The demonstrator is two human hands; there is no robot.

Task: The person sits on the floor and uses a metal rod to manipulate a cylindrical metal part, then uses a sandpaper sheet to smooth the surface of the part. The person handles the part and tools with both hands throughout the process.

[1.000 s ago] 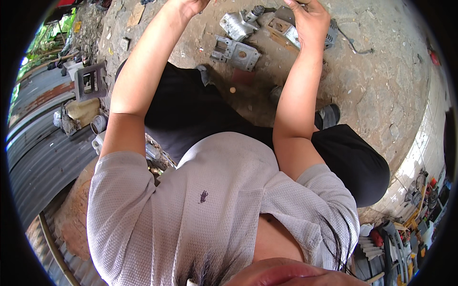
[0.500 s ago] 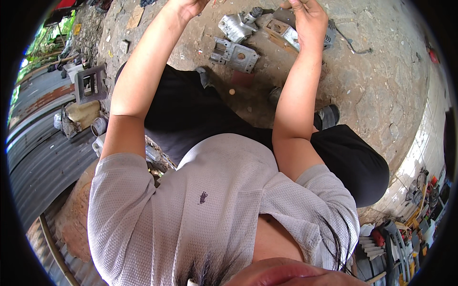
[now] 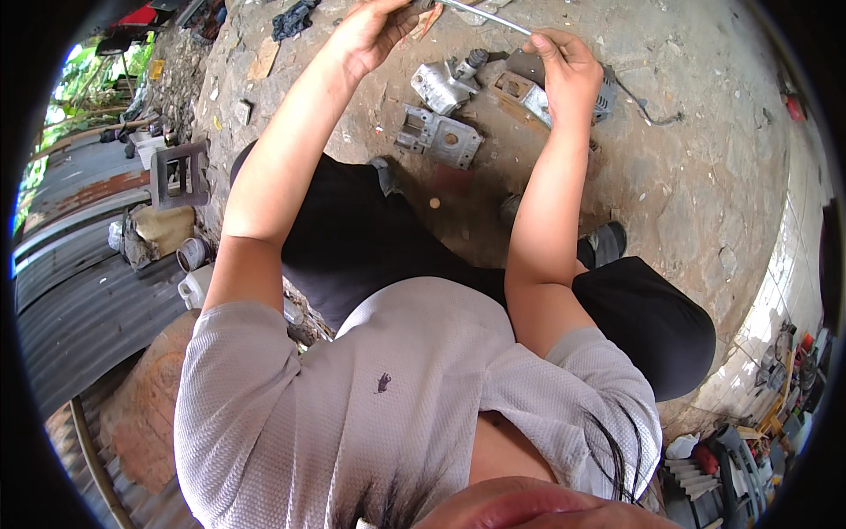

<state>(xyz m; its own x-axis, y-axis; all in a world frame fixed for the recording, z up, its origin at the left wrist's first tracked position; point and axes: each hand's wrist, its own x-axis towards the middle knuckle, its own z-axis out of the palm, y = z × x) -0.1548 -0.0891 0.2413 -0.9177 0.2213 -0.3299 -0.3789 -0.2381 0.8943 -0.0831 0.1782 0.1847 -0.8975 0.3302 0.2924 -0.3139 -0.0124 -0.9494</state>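
A thin silver metal rod (image 3: pixel 487 16) runs between my hands at the top of the head view. My left hand (image 3: pixel 374 33) has its fingers curled round the rod's dark left end, where something orange also shows; I cannot make out what that is. My right hand (image 3: pixel 571 78) pinches the rod's other end between thumb and fingers. Below the rod, on the dirty concrete floor, lie a silver metal casting (image 3: pixel 438 86), a flat casting with holes (image 3: pixel 421 130) and a boxy metal part (image 3: pixel 520 95), partly behind my right hand.
A dark cloth (image 3: pixel 293 19) and a bent black hose (image 3: pixel 663 116) lie on the floor (image 3: pixel 705 176). Corrugated metal sheets (image 3: pixel 79 300), a grey frame (image 3: pixel 163 176) and a round can (image 3: pixel 194 254) stand at left. Piled scrap and tools (image 3: pixel 731 467) fill the lower right.
The view has shifted, so the floor and parts appear lower. Both hands show more fully, and the rod between them, out of frame earlier, is now in sight.
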